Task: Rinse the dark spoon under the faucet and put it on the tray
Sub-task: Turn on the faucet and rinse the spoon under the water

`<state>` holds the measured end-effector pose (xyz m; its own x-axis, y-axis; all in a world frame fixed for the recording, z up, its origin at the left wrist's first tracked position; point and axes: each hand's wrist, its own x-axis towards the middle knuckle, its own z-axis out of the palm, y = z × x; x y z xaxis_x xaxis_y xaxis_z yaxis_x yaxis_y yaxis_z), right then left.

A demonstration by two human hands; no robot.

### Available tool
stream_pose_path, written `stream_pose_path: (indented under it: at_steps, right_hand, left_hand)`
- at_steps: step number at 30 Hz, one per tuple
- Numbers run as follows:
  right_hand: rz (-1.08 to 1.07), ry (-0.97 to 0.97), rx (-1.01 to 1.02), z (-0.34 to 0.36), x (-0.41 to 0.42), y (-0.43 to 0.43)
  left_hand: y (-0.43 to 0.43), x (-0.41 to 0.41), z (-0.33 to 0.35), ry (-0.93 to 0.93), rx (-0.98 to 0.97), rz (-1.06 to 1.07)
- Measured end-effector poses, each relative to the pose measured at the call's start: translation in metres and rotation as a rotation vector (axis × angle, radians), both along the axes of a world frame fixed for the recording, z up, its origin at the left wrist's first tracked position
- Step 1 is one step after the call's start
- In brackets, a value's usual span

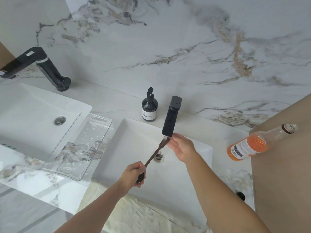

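My left hand grips the handle of the dark spoon, which slants up to the right over the white sink. Its head sits right under the spout of the black faucet, where water runs. My right hand is open, fingers apart, touching the spoon's head beneath the spout. The clear glass tray, wet with droplets, lies on the counter left of the sink with nothing on it.
A dark soap pump bottle stands behind the sink, left of the faucet. A glass bottle of orange drink stands at the right beside a tan surface. A second sink and black faucet are at the left.
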<state>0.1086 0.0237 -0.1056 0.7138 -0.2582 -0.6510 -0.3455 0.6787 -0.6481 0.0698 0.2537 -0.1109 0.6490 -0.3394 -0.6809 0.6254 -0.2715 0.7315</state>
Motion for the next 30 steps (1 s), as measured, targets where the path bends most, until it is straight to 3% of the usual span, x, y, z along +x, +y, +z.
stream_pose_path:
  at_steps: [6,11,15,26,30]
  right_hand:
    - [0.157,0.038,-0.085,0.010,-0.007,-0.007]
    - [0.190,0.036,-0.211,0.023,-0.015,-0.035]
    - [0.057,0.013,-0.199,0.029,-0.029,-0.060]
    - [-0.151,-0.009,-0.192,0.037,-0.084,-0.105]
    - [-0.156,0.017,-0.201,0.034,-0.104,-0.107]
  left_hand:
    - [-0.004,0.007,-0.007,0.023,-0.009,0.040]
    - [-0.016,0.040,-0.013,0.138,-0.121,0.458]
    - [-0.038,0.069,-0.005,0.285,-0.294,0.624]
    - [-0.094,0.084,0.008,0.497,-0.492,0.500]
    - [-0.105,0.085,0.009,0.499,-0.467,0.438]
